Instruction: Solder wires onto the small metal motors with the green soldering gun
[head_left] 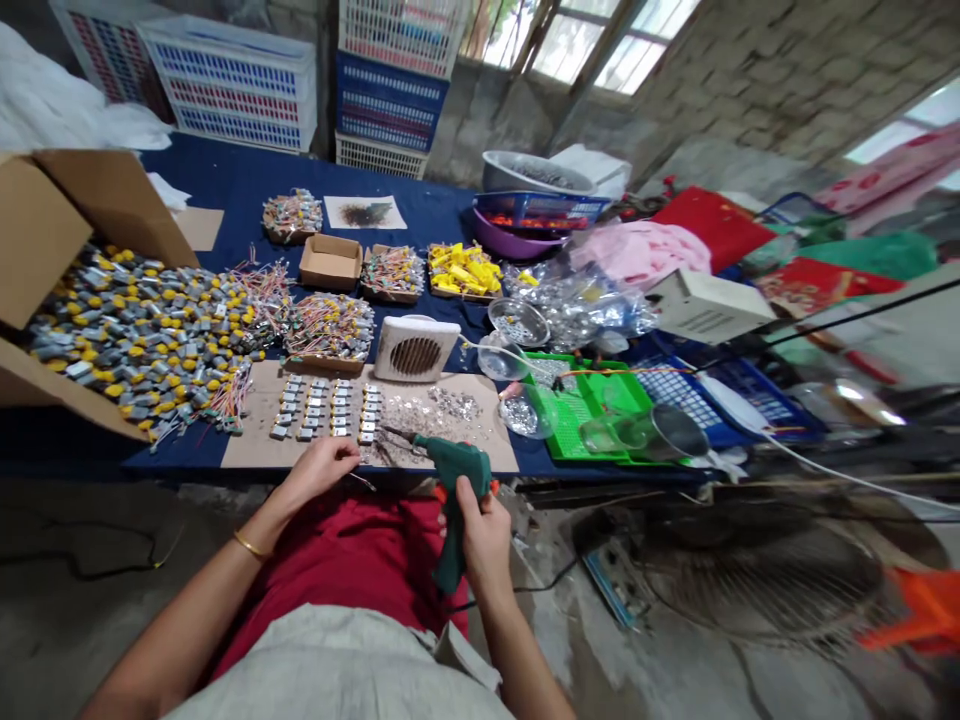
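My right hand (484, 530) is closed round the grip of a green soldering gun (459, 478), whose tip points left over a brown cardboard mat (255, 445) on the blue table. My left hand (319, 468) rests at the mat's near edge with fingers curled, pinching something small and thin that I cannot make out. Rows of small grey motors (326, 408) lie on the mat just beyond my left hand. A scatter of small shiny metal parts (442, 405) lies right of the rows.
An open cardboard box (45, 260) spills yellow-capped motors (142, 335) at left. Small boxes of wired parts (330, 325), a white fan housing (415, 347), a green tray (581, 410), clear bags and stacked crates fill the table. A floor fan (757, 580) stands at right.
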